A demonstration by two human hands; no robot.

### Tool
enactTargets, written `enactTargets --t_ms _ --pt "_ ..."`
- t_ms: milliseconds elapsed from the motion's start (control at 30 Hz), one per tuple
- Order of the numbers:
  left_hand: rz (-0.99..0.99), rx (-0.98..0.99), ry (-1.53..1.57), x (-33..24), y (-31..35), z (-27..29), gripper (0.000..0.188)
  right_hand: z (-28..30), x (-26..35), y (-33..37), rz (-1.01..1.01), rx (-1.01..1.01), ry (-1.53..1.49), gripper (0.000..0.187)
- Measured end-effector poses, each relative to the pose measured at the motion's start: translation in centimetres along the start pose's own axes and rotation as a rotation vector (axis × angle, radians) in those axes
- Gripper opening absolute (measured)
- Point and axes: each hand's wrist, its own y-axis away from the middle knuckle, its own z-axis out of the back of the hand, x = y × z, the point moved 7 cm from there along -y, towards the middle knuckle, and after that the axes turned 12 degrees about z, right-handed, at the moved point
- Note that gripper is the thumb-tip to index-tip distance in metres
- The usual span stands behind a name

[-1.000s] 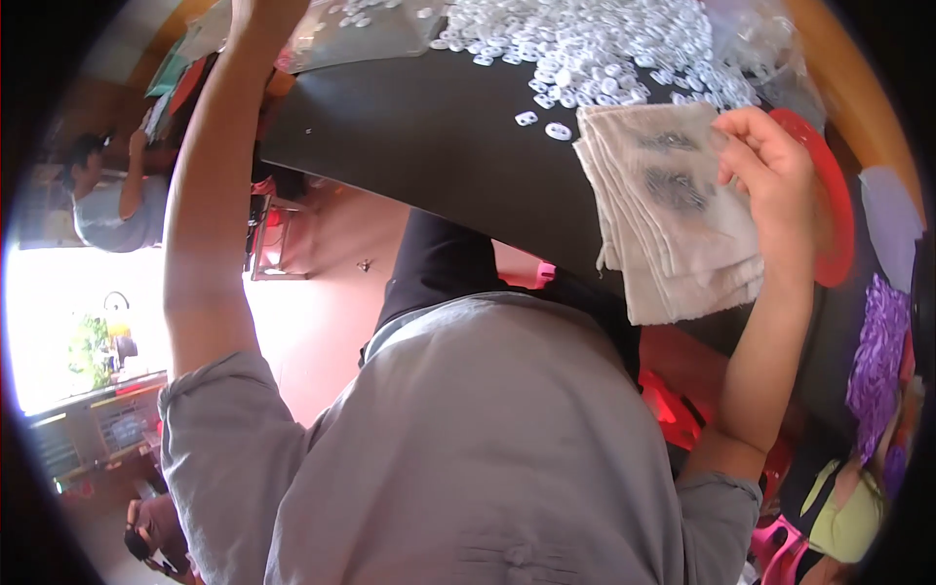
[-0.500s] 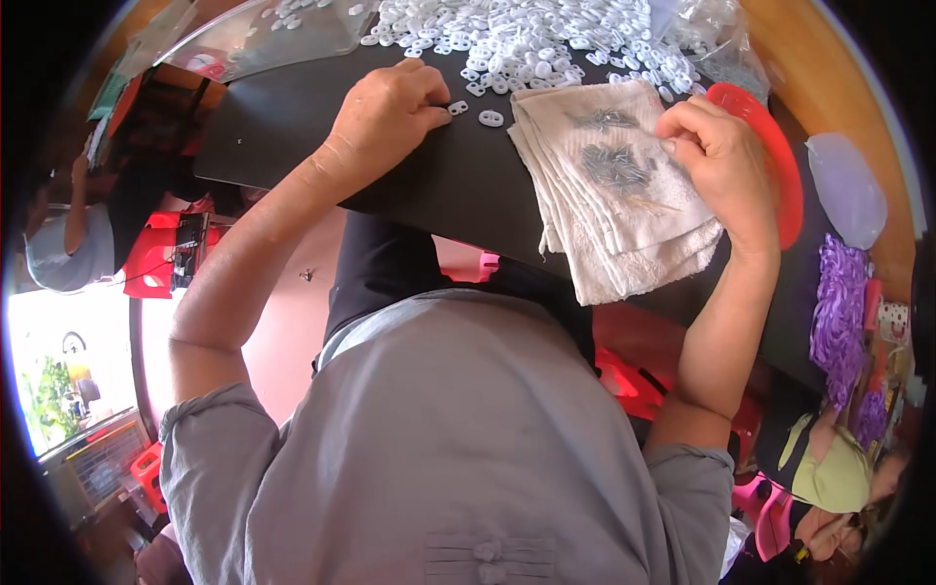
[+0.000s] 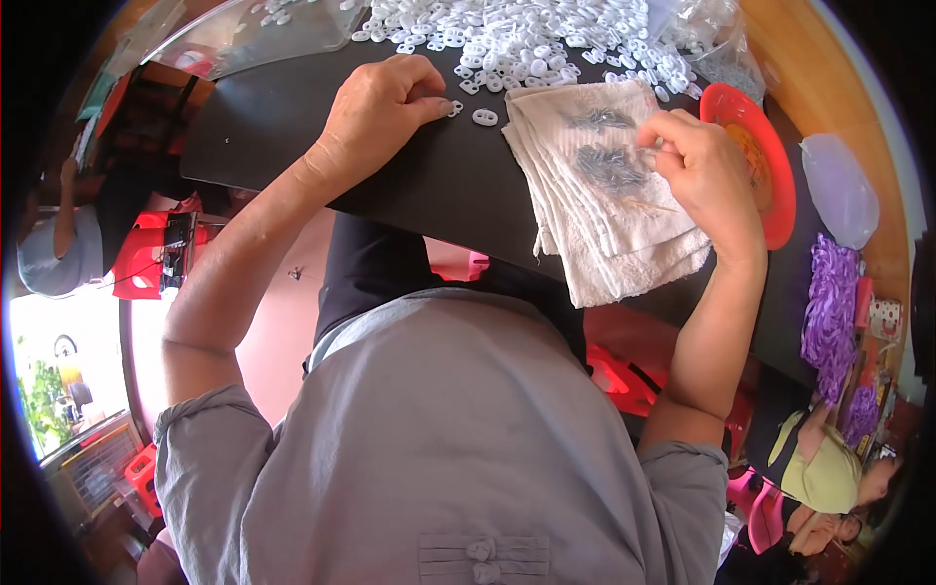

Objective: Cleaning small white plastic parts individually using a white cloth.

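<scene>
Over the folded cloth (image 3: 609, 261), we are holding our right hand (image 3: 704, 171), fingertips together, contents unclear. Left of the cloth, our left hand (image 3: 377, 105) is pinching a white piece (image 3: 456, 109). Beyond the cloth, similar pieces (image 3: 526, 39) are lying on the worktop (image 3: 283, 122).

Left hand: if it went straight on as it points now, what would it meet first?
Past the small white piece at its fingers, probably the loose white piece to the right; height is unclear.

Daylight glares through a bright opening (image 3: 97, 336) at far left, greenery (image 3: 41, 400) beyond it. Pinkish floor (image 3: 278, 327) shows below the dark desk (image 3: 458, 185). A red plastic stool (image 3: 143, 480) stands lower left; orange-brown wood (image 3: 824, 83) borders the upper right.
</scene>
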Motion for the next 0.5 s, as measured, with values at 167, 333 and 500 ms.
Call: enactTargets --t_ms 167,333,500 --pt "-0.078 0.05 -0.072 -1.6 0.1 -0.7 0.016 -0.7 0.5 -0.4 0.028 -0.001 -0.065 0.015" --pt "-0.1 0.078 -0.003 -1.4 0.0 -1.0 0.012 -1.2 0.4 -0.7 0.041 0.03 -0.021 0.016" --pt "-0.064 0.066 0.003 -1.6 0.0 -0.8 0.013 -1.5 0.5 -0.6 0.049 0.034 0.015 0.014"
